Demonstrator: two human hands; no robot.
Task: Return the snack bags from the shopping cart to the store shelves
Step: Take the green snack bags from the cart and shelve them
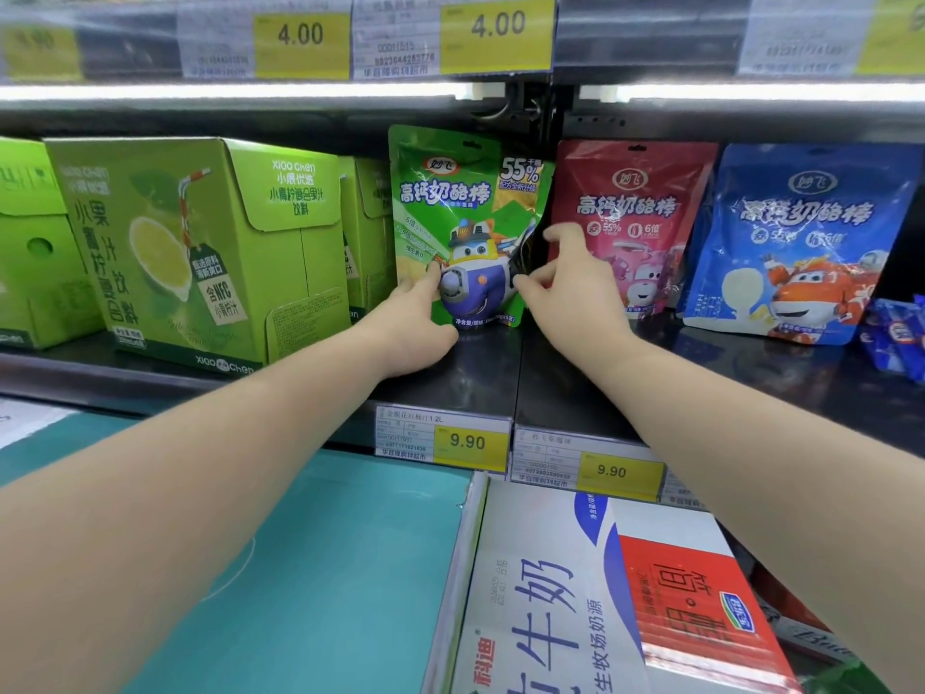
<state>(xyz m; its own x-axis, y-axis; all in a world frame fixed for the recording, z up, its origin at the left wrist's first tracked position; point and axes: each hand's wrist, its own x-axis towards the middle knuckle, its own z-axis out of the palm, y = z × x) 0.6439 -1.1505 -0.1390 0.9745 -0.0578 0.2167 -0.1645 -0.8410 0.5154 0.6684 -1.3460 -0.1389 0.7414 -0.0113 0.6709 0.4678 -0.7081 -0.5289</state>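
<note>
Green snack bag (450,207) is standing mid-frame on the shelf (500,373), left hand (415,328) pressing its lower corner straight-fingered, right hand (575,293) spread loose at its edge. I'd be steadying it upright first.

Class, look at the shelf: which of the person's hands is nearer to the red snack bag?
Right. The right hand overlaps the red snack bag; the left hand touches the green bag, farther away.

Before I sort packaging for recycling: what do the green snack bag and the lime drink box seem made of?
Green snack bag: probably glossy plastic film; glare patches and soft creases show. Lime drink box: printed cardboard, satin finish, by its folded flaps.
</note>
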